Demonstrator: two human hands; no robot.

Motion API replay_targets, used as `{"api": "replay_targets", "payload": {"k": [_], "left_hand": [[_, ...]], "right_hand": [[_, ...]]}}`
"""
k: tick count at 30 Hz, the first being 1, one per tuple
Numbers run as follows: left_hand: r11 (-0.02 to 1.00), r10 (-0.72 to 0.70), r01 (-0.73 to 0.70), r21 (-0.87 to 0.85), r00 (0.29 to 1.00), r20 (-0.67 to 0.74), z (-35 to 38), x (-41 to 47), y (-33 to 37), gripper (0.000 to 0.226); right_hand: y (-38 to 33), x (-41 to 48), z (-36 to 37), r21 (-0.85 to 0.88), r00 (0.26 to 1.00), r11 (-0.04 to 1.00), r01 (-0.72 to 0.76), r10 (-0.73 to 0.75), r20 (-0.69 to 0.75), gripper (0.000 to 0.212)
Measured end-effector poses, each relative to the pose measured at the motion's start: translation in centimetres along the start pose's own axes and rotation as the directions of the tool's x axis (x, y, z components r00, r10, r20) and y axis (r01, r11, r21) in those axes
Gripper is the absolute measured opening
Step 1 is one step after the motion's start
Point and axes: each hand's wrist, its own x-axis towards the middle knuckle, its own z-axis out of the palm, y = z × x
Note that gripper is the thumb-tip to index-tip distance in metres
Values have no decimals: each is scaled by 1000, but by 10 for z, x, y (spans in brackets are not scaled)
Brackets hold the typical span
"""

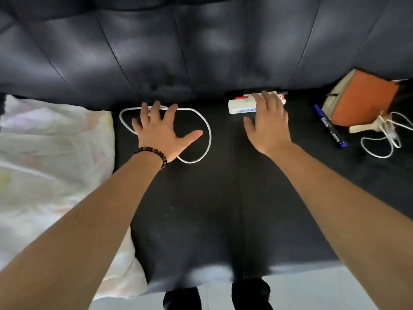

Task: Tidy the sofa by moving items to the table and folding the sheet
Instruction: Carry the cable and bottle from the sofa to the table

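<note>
A looped white cable [201, 121] lies on the dark sofa seat [223, 198] under the left hand's [161, 130] spread fingers. The right hand's [268, 126] straight fingers overlap a white tube [240, 106]. Left of the left fingers lies the sheet [51, 153]; right of the right fingers, a blue marker [329, 126] and an orange book [362, 99].

The left hand [161, 130] covers part of the white cable [205, 128], so it is unclear if the fingers [144, 110] touch it. The right hand [268, 124] hides one end of the white tube [240, 106], and its blue print is too blurred to read. Behind it, red and white things are mostly hidden. The sheet [44, 164] is cut by the left edge. The second cable [377, 151] leaves the right edge.
</note>
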Motion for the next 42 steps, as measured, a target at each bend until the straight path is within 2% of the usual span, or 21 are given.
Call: {"api": "replay_targets", "payload": {"k": [3,4,5,7,9,12,15,17,21,23,25,28,31,33,37,42], "left_hand": [[992,-128,128,5,988,82,18,20,-6,107],[984,-168,174,-39,979,112,26,20,-10,104],[984,-169,174,-31,980,107,38,17,-14,100],[990,-98,98,101,995,-12,61,1,-19,87],[981,-43,67,182,990,-132,72,-16,-17,68],[993,-32,53,107,980,-194,77,-45,-9,36],[999,-36,40,22,986,-161,88,-85,-4,24],[996,-57,50,-74,993,-108,97,-117,-3,20],[985,-24,27,-169,1000,18,113,-187,-4,40],[963,-69,87,-257,995,78,112,-224,-5,36],[922,-157,197,-332,977,144,99,-260,-4,33],[867,-201,253,-430,966,163,54,-309,4,31],[828,-162,186,-530,982,93,-16,-353,16,23],[818,-99,92,-568,995,19,-66,-377,18,24],[811,49,-78,-579,997,-66,-160,-413,32,25],[693,224,-290,-660,957,-186,-250,-461,97,23]], "right_hand": [[9,28,12,-132,987,990,49,-28,159,77],[12,33,13,-171,975,984,55,-16,224,76],[15,36,17,-238,973,968,74,-18,229,72],[19,32,20,-386,982,915,118,-51,180,60],[20,27,16,-431,988,893,127,-74,138,51],[22,8,16,-416,985,897,151,-100,142,52],[21,-40,31,-268,981,959,94,-43,188,62],[21,-85,47,-134,986,990,50,-28,166,57],[15,-179,73,-7,993,1000,30,-29,118,42],[8,-218,69,50,984,998,-27,17,179,44],[1,-253,52,121,949,981,-153,112,295,47],[-17,-302,0,272,903,894,-357,257,345,50],[-39,-350,-72,396,877,787,-473,375,301,46],[-54,-384,-125,479,839,690,-543,471,272,43],[-80,-455,-231,612,781,557,-562,600,171,38],[-89,-551,-332,739,652,441,-510,759,-3,40]]}}
